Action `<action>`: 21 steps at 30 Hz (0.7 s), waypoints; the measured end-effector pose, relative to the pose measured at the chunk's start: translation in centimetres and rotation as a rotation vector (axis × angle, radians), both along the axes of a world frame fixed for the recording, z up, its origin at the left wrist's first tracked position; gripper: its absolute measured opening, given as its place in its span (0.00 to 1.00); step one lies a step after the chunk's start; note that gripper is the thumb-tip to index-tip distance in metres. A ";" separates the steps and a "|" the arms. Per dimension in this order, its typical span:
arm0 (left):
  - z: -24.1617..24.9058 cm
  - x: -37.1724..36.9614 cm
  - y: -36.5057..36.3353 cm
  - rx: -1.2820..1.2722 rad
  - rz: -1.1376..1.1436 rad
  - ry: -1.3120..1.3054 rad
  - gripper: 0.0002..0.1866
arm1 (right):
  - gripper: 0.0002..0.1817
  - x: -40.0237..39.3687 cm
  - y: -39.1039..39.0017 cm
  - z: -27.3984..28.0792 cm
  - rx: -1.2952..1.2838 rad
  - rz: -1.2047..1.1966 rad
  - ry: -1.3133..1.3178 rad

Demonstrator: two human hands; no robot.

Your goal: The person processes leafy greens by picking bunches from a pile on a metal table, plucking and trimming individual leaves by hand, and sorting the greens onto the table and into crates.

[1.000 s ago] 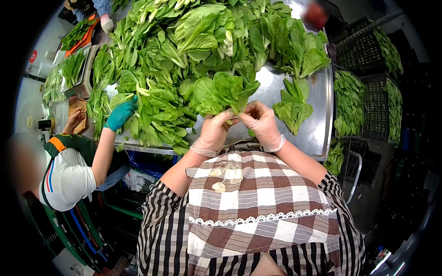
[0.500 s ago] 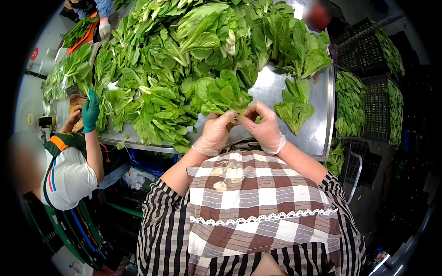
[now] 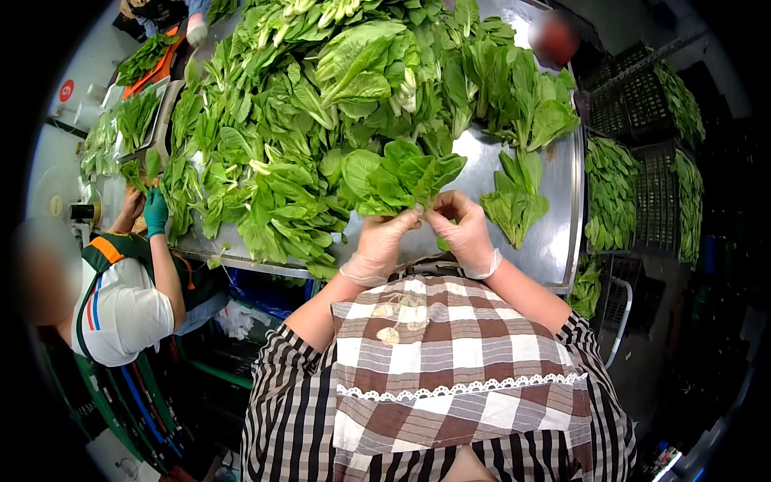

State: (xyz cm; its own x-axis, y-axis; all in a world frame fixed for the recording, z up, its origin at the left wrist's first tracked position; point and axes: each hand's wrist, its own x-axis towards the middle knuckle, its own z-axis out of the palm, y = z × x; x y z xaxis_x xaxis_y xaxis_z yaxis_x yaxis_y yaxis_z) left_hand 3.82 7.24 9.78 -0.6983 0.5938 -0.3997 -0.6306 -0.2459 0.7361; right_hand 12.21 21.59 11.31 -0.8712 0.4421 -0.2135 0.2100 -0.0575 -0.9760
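Note:
A head of leafy greens [image 3: 395,178] is held low over the near side of the table, its leaves fanned away from me. My left hand [image 3: 379,246], in a clear thin glove, is closed round its base. My right hand [image 3: 468,238], gloved alike, pinches at the same base, fingertips meeting the left ones. A small bit of green shows beneath the right fingers. The stem end is hidden by my fingers. Just beyond lies a large heap of leafy greens [image 3: 297,104], and a separate bunch [image 3: 516,201] rests to the right of my right hand.
The metal table [image 3: 554,217] has a raised rim at right. Black crates [image 3: 657,189] of greens stand beyond it, near a curved metal handle [image 3: 622,321]. At left a co-worker's green-gloved hand [image 3: 157,212] is among greens. Another person's gloved hand [image 3: 197,32] shows at the far left.
The head in my hands has turned, its leaves spreading more to the right. Both my hands stay at its base. The co-worker's green-gloved hand has lowered, with the bunch it held.

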 end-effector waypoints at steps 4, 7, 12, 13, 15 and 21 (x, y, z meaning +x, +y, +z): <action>-1.0 0.1 -0.4 0.032 0.021 0.041 0.16 | 0.11 0.2 -0.4 -0.1 -0.176 0.012 0.038; -1.5 0.2 -0.4 0.067 0.071 -0.017 0.17 | 0.11 0.1 -0.4 0.9 -0.318 0.074 -0.036; -1.2 -0.1 -0.8 0.193 -0.056 -0.160 0.24 | 0.12 0.5 0.3 -1.2 -0.241 0.124 -0.033; -1.3 -0.3 -0.9 0.202 -0.089 -0.177 0.25 | 0.12 0.5 0.3 -1.2 -0.220 0.122 -0.028; -1.7 -0.5 -1.1 0.219 -0.142 -0.192 0.25 | 0.13 0.2 0.3 -0.9 -0.202 0.090 -0.041; -0.9 0.0 -0.7 0.208 -0.211 -0.174 0.25 | 0.14 0.0 0.5 -1.2 -0.175 0.102 -0.061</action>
